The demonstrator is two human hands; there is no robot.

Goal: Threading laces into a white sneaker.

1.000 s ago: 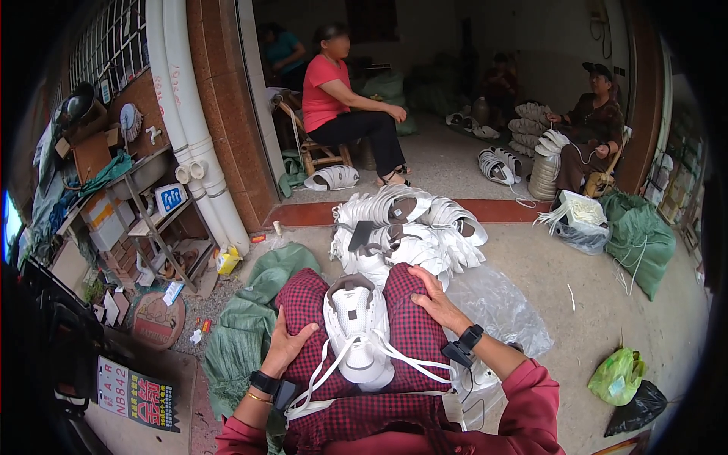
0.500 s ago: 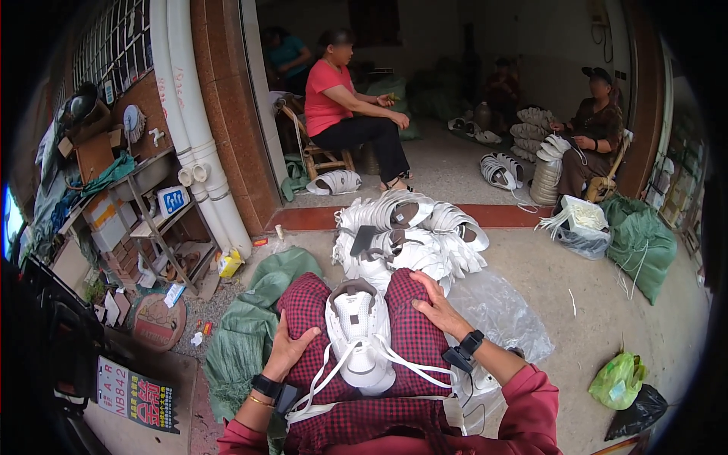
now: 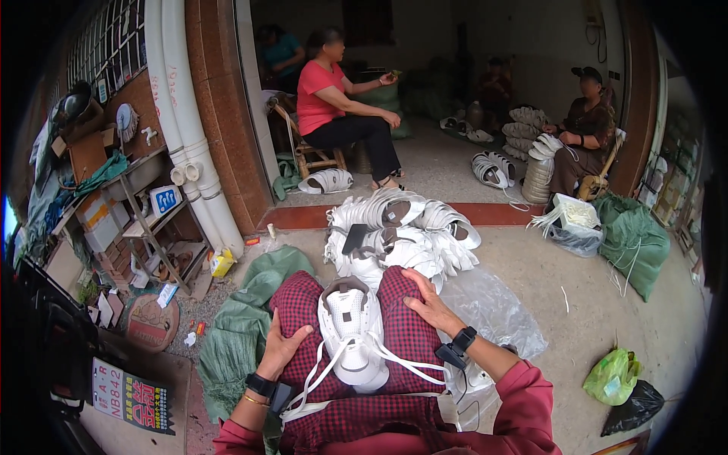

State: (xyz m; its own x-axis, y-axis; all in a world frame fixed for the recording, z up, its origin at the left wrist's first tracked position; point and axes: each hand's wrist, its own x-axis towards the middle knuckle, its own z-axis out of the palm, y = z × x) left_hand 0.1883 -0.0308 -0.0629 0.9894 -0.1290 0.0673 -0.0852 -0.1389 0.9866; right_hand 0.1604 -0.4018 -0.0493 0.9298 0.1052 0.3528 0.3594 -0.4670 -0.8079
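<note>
A white lace-up shoe upper [image 3: 361,373] with a grey-brown lining lies between my thighs, toe toward me. Its long white laces [image 3: 409,365] trail to both sides over the red-and-black checked cloth [image 3: 294,297] on my legs. My left hand [image 3: 282,349] rests on the outer side of my left leg, thumb apart and nothing in it. On top of my right leg lies my right hand [image 3: 434,309], fingers stretched out and holding nothing. Both hands are apart from the shoe upper. Beyond my knees is a pile of white shoe uppers [image 3: 406,246] with a black phone-like object [image 3: 355,239] on it.
Green sacking [image 3: 243,356] lies at my left and clear plastic sheeting [image 3: 493,311] at my right. A box of white laces [image 3: 576,214] stands beside a full green sack [image 3: 635,246]. Seated people, one in a pink top [image 3: 318,95], are inside the doorway. Bags [image 3: 613,377] lie far right.
The view has shifted slightly, so most things sit a little further left. Inside, the person in pink has raised a hand holding something green. My hands stay on my legs.
</note>
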